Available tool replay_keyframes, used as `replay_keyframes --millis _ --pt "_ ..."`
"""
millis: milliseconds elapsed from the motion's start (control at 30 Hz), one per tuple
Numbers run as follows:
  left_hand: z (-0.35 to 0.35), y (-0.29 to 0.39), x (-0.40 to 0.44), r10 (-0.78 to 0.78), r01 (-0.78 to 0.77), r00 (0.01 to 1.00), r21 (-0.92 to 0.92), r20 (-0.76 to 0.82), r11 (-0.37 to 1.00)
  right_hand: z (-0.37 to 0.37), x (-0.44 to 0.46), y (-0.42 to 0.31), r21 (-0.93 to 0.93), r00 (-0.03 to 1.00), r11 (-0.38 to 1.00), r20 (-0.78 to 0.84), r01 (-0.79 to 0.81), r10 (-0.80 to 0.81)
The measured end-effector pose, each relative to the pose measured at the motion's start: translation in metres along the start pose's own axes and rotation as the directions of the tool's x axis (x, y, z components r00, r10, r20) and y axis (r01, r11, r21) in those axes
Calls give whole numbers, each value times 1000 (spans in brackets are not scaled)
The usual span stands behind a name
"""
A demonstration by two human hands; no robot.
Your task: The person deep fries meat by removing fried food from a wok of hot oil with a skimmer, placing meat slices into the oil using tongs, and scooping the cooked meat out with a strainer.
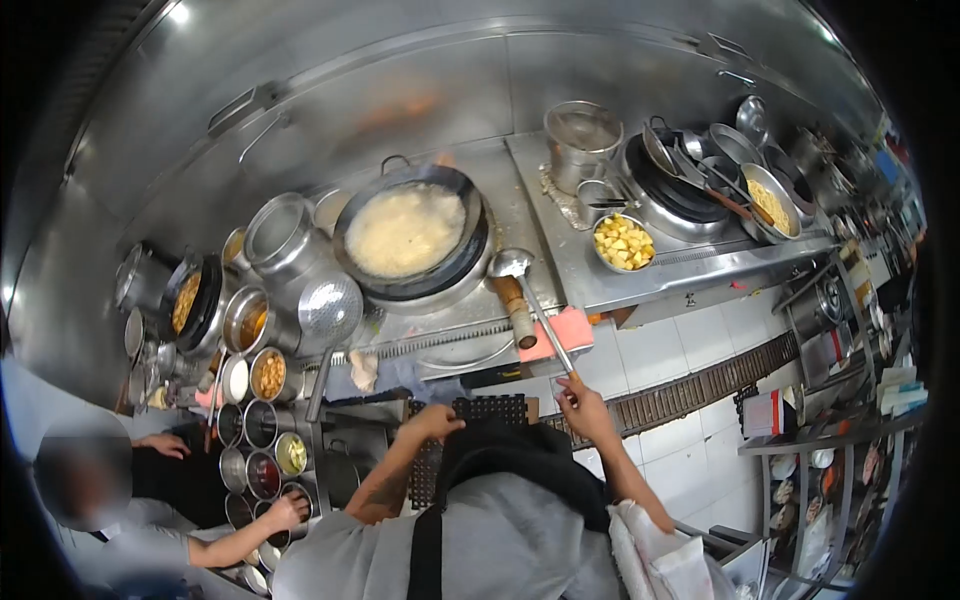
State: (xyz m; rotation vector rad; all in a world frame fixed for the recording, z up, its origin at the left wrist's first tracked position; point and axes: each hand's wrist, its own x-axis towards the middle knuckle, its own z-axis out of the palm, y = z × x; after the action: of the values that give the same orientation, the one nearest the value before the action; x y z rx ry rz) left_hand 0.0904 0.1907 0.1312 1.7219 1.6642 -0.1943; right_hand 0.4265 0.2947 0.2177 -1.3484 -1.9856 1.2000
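My right hand [584, 408] is closed round the end of a long-handled ladle [545, 318]. The ladle's bowl lies on the stove edge, beside a wooden-handled tool [514, 312] and a pink cloth [562, 332]. Close to my black apron [500, 452], my left hand [434, 424] has its fingers curled together; whether they grip anything is hidden. Pale, foamy liquid [405, 230] fills the large wok [352, 200] on the burner ahead. To its left, a perforated skimmer [331, 308] rests with its handle toward me.
At left, a co-worker's hand [288, 510] reaches among several metal ingredient pots [264, 474]. A bowl of yellow chunks [624, 243] stands right of the wok, before a tall strainer pot [580, 150]. Stacked woks [680, 185] and a pan of noodles [768, 205] are farther right. A floor grate [690, 385] runs behind.
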Motion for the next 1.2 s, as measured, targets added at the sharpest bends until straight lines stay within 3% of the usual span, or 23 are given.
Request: replay_keyframes --millis 67,133,200,300,333,400,433,500,533,600,633,700,733,767,800,867,900,967,1133,1167,1200 --pt "-19 -10 -28 -66 -6 959 -253 -275 968 8 6 -13 -39 998 999 60 35 -33" --pt "-23 -26 -31 -72 -10 840 -148 -538 989 21 12 -18 -173 972 974 211 143 -105" --pt "-40 -14 -42 -134 14 803 -207 -581 978 39 16 -21 -250 951 946 277 208 -136" --pt "-31 7 -54 -117 -20 830 -239 -545 971 70 12 -35 -306 926 915 348 261 -148" --pt "-26 11 -63 27 -192 825 -235 -565 953 83 5 -41 -305 927 916 346 259 -146" --pt "-16 17 -89 73 -270 927 -518 -369 812 112 -1 -47 -329 911 909 398 255 -111" --pt "-13 12 -103 81 -273 927 -511 -366 815 128 -7 -46 -278 913 932 392 232 -110" --pt "0 -11 -133 -67 -60 980 -601 -187 797 171 -7 -2 -269 912 940 401 211 -90" --pt "16 -28 -148 -61 -55 983 -600 -172 798 185 -20 18 -260 903 946 424 193 -67" --pt "45 -72 -169 -162 73 922 -254 -352 965 198 -44 59 -396 892 902 452 170 31" --pt "59 -94 -182 -175 104 947 -256 -271 961 209 -55 104 -466 864 864 497 189 80" --pt "81 -114 -210 -177 128 967 -250 -185 960 210 -105 159 -532 858 844 401 -67 321" --pt "85 -116 -226 -193 165 977 -239 -96 957 220 -133 233 -612 849 791 417 -1 324" --pt "88 -120 -235 -208 201 978 -223 -9 954 206 -167 224 -616 795 777 403 -131 453" --pt "97 -127 -236 -198 191 980 -220 -6 957 197 -201 220 -563 662 697 319 -443 678" --pt "133 -140 -235 -178 175 984 -129 -9 976 207 -277 323 -746 671 662 529 76 519" --pt "141 -138 -232 -168 171 985 -148 31 974 198 -312 302 -707 650 698 479 -112 590" --pt "150 -124 -224 -121 122 993 -182 14 976 186 -349 269 -639 668 710 393 -296 632" --pt "145 -58 -175 152 -164 985 -173 -83 971 188 -379 240 -469 811 795 240 -384 533" --pt "131 -38 -172 190 -198 980 -167 -63 966 188 -373 233 -408 803 784 175 -468 570" --pt "114 -17 -175 228 -232 973 -158 -43 960 186 -360 237 -401 705 726 231 -559 670"
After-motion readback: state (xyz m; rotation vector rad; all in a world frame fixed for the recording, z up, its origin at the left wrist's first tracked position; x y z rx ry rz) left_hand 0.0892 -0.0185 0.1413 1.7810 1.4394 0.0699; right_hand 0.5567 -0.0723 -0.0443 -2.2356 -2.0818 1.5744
